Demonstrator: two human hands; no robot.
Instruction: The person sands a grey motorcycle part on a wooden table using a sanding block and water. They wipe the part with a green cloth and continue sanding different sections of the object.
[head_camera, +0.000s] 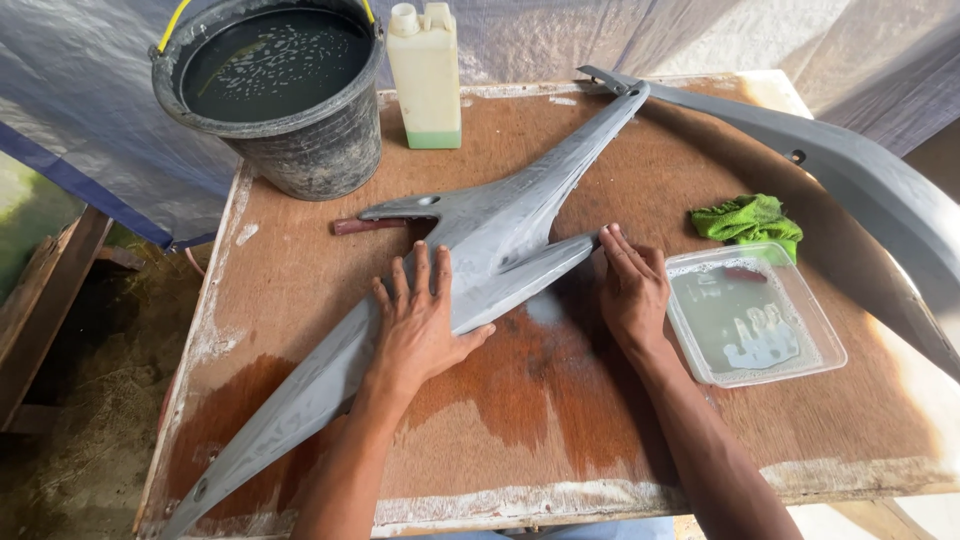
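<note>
Both hands flat on a long grey forked panel (480, 250) lying diagonally across a wet wooden bench (560, 400).

Left hand (420, 320) lies palm down, fingers spread wide, on the panel's middle, gripping nothing; right hand (632, 285) is pressed flat, fingers together, at the tip of the panel's short lower prong, whether anything is under it cannot be told. Just right of the right hand sits a clear plastic tray (752, 312) with soapy water, a green rag (748, 220) behind it. A second grey curved panel (850, 170) runs along the bench's right edge, touching the first panel's far tip. At the back left corner stands a black bucket (290, 100) of dark water, a pale plastic jug (426, 75) just beside it. A small reddish stick (365, 226) pokes out beside the panel's notch.
</note>
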